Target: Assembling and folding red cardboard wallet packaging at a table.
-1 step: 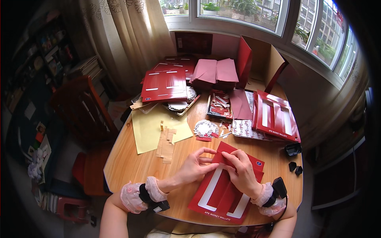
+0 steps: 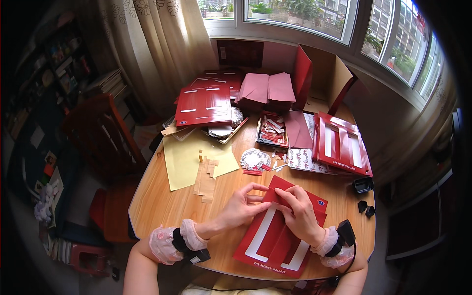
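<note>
A glossy red card folder (image 2: 279,239) with two long white window shapes lies in front of me at the table's near edge, tilted a little. Its upper part is between my hands. At the upper left edge, my left hand (image 2: 238,207) pinches it with curled fingers and thumb. My right hand (image 2: 301,216) rests across its top and grips the card near the same spot, thumb and fingertips close to the left ones. Exactly what the fingertips press is partly hidden by the fingers.
Beyond are a yellow sheet (image 2: 183,169) with tan tape strips (image 2: 205,182), white paper rosettes (image 2: 255,159), and a tray of small red labels (image 2: 272,130). Pink envelopes (image 2: 266,87), stacked red cards (image 2: 204,105), more folders (image 2: 339,142) and an open box (image 2: 322,78) stand farther back. Small black pieces (image 2: 363,185) sit at right.
</note>
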A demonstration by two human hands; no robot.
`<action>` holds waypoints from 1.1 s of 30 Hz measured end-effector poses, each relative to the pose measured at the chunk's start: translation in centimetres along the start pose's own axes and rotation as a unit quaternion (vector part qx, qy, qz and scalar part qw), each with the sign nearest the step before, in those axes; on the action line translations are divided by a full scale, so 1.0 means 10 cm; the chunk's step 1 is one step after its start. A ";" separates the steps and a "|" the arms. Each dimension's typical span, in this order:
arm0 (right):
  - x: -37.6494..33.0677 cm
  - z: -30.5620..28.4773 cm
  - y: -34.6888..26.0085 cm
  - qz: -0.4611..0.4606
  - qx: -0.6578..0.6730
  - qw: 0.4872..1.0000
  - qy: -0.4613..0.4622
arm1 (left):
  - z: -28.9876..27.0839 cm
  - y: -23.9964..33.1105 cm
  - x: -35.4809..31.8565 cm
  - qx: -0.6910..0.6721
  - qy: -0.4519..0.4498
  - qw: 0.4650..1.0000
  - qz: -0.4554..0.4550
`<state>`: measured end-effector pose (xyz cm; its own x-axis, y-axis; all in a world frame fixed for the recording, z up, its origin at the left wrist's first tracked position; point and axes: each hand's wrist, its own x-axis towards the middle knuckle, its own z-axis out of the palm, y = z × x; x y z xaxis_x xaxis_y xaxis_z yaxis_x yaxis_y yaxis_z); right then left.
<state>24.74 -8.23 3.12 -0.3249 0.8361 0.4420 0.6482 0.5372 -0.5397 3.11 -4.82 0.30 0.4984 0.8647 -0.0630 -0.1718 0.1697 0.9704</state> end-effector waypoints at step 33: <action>0.03 -0.15 -0.23 -0.017 -0.035 0.999 0.029 | 0.22 0.14 -0.16 0.006 0.044 0.995 0.088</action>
<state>24.20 -9.40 5.62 -0.3079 0.8088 0.5010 0.6847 0.5540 -0.4735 3.97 -7.04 2.30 0.3851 0.9186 0.0886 -0.2386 0.0064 0.9711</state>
